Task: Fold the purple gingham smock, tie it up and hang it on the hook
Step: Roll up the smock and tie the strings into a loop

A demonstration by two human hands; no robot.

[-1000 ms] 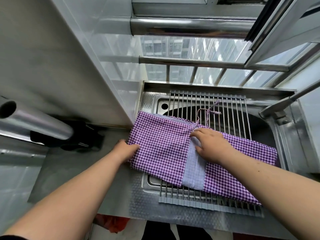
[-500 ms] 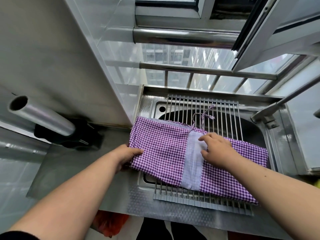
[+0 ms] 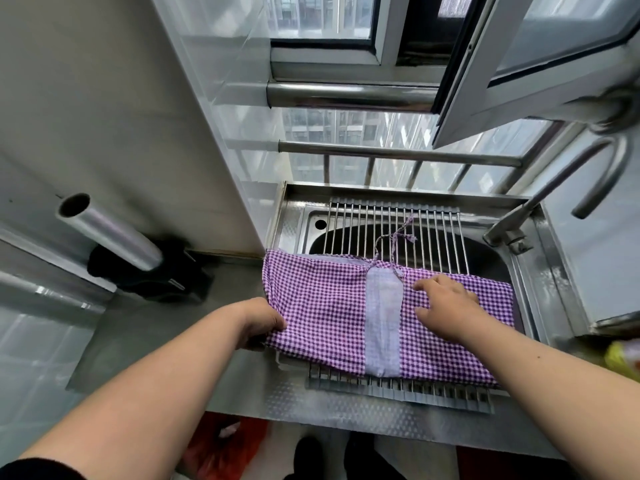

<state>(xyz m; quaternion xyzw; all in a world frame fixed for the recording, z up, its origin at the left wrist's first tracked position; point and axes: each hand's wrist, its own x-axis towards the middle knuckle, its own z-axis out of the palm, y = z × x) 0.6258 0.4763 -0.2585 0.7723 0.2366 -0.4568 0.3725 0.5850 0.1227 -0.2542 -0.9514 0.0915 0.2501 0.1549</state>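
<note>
A brushed stainless-steel worktop (image 3: 145,341) holds a steel sink (image 3: 516,268) bridged by a roll-up rack of steel rods (image 3: 381,223), and the folded purple gingham smock (image 3: 322,306) with its pale lilac band lies flat across that rack. The left hand (image 3: 261,322) grips the smock's left edge, thumb on top. The right hand (image 3: 446,308) rests on the cloth with fingers (image 3: 424,284) spread, near the thin gingham ties (image 3: 398,237) trailing over the rods.

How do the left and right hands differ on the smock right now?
The left hand pinches the left edge of the smock, fingers curled under the cloth; the right hand lies on top, fingers spread and fairly straight. The left hand sits at the cloth's end over the counter; the right hand rests right of the pale band, over the rack. Both touch the smock.
</note>
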